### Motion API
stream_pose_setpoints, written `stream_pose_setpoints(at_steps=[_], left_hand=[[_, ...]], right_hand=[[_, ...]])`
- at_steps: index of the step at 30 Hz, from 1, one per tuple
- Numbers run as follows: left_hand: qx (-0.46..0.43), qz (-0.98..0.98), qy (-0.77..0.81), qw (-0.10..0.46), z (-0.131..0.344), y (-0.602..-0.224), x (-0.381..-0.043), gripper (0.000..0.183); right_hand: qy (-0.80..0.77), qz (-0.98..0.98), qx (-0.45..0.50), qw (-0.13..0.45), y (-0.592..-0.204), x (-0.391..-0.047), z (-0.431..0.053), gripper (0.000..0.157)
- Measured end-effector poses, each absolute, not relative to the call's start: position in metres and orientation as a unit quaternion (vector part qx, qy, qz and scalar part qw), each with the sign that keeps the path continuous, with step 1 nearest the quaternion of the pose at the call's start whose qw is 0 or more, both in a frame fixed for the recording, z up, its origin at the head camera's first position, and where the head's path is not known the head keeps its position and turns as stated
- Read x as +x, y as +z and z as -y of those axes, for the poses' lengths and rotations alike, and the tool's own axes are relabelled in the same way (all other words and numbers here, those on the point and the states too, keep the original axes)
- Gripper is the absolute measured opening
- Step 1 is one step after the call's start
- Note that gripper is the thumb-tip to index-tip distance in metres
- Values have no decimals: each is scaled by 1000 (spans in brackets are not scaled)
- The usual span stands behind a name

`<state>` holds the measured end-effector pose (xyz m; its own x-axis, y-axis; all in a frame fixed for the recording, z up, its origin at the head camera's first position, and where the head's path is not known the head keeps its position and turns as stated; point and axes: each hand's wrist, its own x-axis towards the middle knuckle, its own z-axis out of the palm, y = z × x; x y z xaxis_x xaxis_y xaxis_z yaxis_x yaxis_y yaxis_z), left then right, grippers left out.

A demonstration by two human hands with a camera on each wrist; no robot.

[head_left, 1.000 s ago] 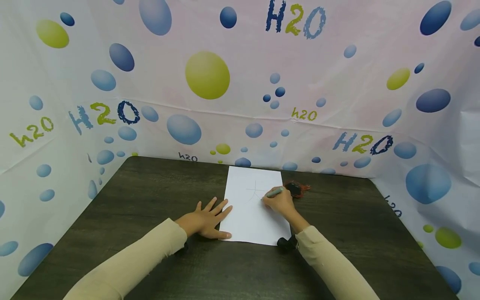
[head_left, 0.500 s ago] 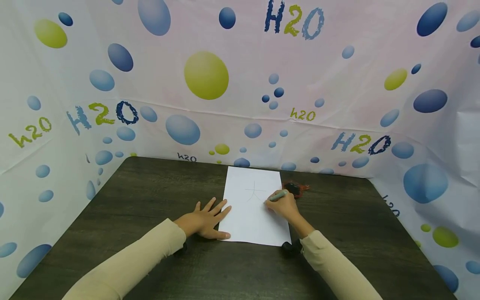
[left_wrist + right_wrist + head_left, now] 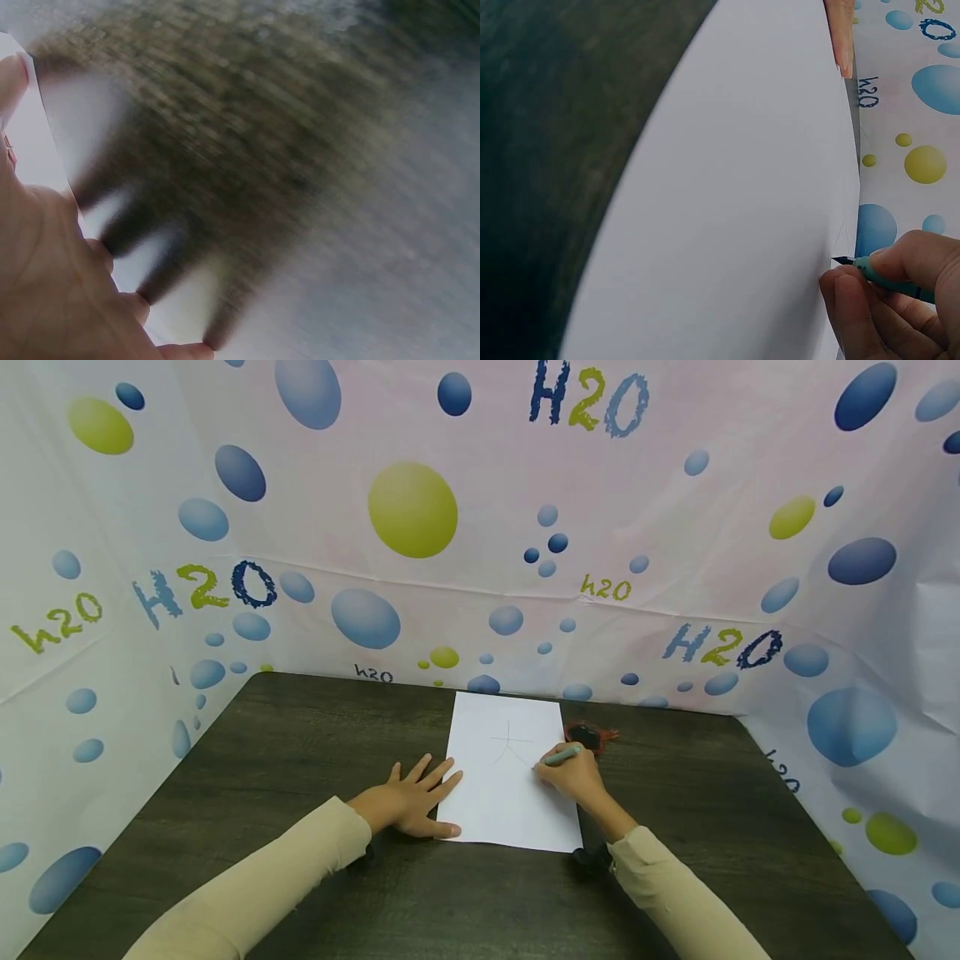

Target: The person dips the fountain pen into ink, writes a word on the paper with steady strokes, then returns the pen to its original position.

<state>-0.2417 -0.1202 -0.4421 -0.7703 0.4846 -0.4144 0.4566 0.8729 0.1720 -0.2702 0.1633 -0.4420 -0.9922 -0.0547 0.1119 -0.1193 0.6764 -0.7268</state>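
A white sheet of paper (image 3: 502, 802) lies on the dark table, with thin lines drawn on its upper half: a cross with two strokes slanting down from it. My right hand (image 3: 576, 776) pinches a teal pen (image 3: 562, 755) between thumb and fingers, its dark tip at the lower end of the right slanting stroke. In the right wrist view the pen (image 3: 892, 283) shows its pointed dark tip at the paper. My left hand (image 3: 408, 800) lies flat with fingers spread, thumb and fingertips on the paper's left edge. The left wrist view shows that hand (image 3: 52, 277) from the palm side.
A dark object with an orange-red edge (image 3: 588, 737), its kind unclear, lies just right of the paper's upper part. The dark wood-grain table (image 3: 262, 752) ends at a white backdrop (image 3: 480, 560) printed with blue and green bubbles.
My right hand has moved down and to the right with the pen, and the right slanting stroke has grown longer. The left hand stays in place.
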Motion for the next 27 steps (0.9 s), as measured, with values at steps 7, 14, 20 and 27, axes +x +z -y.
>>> stream_pose_setpoints(at_steps=[7, 14, 20, 27], left_hand=[[245, -941, 28, 231, 119, -441, -240, 93], [245, -941, 30, 233, 120, -440, -240, 93], [242, -938, 36, 244, 118, -426, -234, 91], [251, -937, 31, 239, 120, -433, -236, 92]], right_hand=[[404, 913, 49, 35, -444, -269, -165, 10], [405, 912, 53, 34, -443, -267, -166, 10], [420, 905, 49, 46, -443, -264, -170, 7], [429, 902, 35, 41, -437, -265, -179, 8]])
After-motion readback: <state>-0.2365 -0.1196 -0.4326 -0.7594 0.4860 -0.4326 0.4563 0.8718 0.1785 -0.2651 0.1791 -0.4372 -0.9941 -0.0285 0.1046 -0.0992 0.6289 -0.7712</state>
